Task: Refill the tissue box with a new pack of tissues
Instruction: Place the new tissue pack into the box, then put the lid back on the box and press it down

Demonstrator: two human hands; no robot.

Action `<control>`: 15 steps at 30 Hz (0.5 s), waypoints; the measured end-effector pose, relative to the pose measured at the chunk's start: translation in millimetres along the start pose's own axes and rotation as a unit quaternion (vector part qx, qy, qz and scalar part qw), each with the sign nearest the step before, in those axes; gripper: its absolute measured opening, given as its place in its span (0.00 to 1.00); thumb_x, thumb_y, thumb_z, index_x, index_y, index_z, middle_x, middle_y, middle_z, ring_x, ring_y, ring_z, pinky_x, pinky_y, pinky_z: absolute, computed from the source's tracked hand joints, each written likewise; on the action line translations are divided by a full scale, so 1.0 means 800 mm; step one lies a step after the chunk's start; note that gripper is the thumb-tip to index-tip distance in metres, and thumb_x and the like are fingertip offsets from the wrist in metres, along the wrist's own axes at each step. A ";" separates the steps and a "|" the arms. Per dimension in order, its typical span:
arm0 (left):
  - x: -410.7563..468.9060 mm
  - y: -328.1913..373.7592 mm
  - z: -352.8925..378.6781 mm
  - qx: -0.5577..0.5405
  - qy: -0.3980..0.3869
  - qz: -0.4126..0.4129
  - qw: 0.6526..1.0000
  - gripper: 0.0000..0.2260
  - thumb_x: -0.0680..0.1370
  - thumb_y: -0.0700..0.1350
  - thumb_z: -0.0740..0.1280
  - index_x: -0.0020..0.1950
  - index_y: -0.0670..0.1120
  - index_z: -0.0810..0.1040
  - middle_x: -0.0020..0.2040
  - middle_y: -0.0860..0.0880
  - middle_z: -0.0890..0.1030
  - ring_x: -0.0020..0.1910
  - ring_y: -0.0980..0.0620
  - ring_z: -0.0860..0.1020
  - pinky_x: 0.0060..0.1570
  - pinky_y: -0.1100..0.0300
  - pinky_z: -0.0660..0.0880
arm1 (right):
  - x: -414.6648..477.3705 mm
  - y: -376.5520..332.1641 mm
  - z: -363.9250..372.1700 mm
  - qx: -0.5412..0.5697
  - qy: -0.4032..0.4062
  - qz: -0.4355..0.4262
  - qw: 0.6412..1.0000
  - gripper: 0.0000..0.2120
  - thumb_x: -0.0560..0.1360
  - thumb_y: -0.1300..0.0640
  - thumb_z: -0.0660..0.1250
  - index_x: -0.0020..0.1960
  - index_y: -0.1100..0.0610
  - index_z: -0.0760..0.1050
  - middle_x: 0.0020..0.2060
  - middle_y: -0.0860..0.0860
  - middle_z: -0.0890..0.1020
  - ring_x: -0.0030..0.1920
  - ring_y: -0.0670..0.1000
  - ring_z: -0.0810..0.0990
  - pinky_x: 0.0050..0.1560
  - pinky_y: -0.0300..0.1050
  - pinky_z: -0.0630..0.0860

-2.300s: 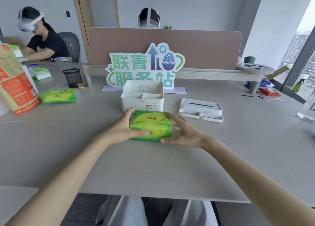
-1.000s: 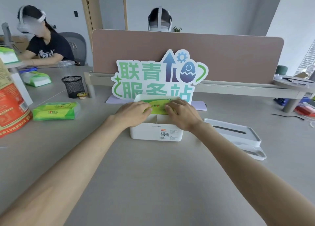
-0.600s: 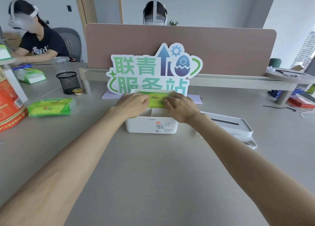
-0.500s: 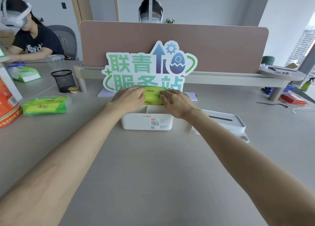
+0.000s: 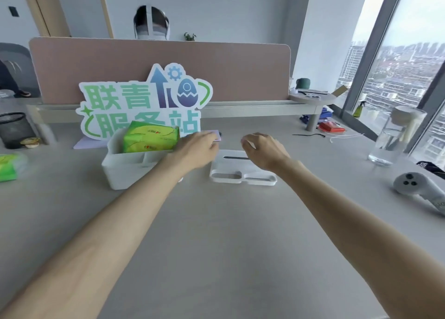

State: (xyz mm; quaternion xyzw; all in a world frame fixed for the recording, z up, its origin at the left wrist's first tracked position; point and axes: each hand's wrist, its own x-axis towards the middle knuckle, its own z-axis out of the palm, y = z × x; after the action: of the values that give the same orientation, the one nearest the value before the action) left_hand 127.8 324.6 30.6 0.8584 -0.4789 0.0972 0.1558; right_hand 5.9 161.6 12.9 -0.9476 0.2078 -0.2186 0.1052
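Note:
A green tissue pack (image 5: pixel 150 137) sits in the back compartment of the white open tissue box (image 5: pixel 131 170), its top sticking up above the rim. The white lid (image 5: pixel 240 172) with a dark slot lies on the table to the right of the box. My left hand (image 5: pixel 196 149) hovers over the lid's left end, fingers loosely curled, holding nothing. My right hand (image 5: pixel 263 150) hovers over the lid's right part, fingers curled and apart, also holding nothing. Neither hand touches the pack.
A green and white standing sign (image 5: pixel 144 102) is behind the box. Another green tissue pack (image 5: pixel 9 165) and a black mesh cup (image 5: pixel 14 129) are at the left. A glass jar (image 5: pixel 395 135) and a white controller (image 5: pixel 419 188) are at the right.
Both hands have let go of the tissue pack and moved right, over the lid. The pack stays in the box. The view has swung right.

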 end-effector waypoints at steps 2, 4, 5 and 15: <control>0.006 0.018 0.023 0.044 -0.009 -0.014 0.999 0.12 0.78 0.45 0.55 0.52 0.44 0.76 0.57 0.44 0.81 0.54 0.40 0.77 0.46 0.54 0.70 | -0.015 0.027 -0.002 -0.008 -0.003 0.035 0.999 0.17 0.80 0.48 0.53 0.61 0.50 0.77 0.60 0.53 0.80 0.59 0.59 0.77 0.53 0.49 0.72; 0.014 0.030 0.043 0.075 -0.039 -0.058 0.995 0.12 0.79 0.46 0.54 0.47 0.43 0.75 0.56 0.42 0.81 0.53 0.39 0.77 0.43 0.55 0.68 | -0.025 0.046 0.000 -0.014 -0.015 0.086 0.996 0.18 0.80 0.48 0.54 0.63 0.52 0.76 0.61 0.54 0.79 0.60 0.59 0.77 0.54 0.49 0.72; 0.018 0.033 0.050 0.081 -0.060 -0.085 0.991 0.14 0.80 0.48 0.53 0.48 0.43 0.76 0.57 0.41 0.80 0.54 0.39 0.77 0.44 0.55 0.67 | -0.028 0.054 0.002 -0.017 -0.027 0.117 0.993 0.19 0.80 0.48 0.54 0.63 0.53 0.76 0.60 0.55 0.79 0.59 0.60 0.77 0.53 0.50 0.72; 0.021 0.033 0.080 0.041 -0.074 -0.145 0.986 0.24 0.80 0.55 0.50 0.50 0.39 0.77 0.57 0.39 0.78 0.53 0.39 0.77 0.43 0.54 0.69 | -0.039 0.062 0.021 0.043 -0.046 0.227 0.972 0.17 0.77 0.49 0.57 0.47 0.62 0.75 0.40 0.59 0.80 0.42 0.61 0.76 0.40 0.46 0.70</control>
State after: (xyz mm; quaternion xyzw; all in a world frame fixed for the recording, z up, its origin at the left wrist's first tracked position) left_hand 115.4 275.4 -19.6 0.9291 -0.3555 0.0293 0.0975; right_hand -29.6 133.2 -27.8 -0.8795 0.4026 -0.1540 0.2019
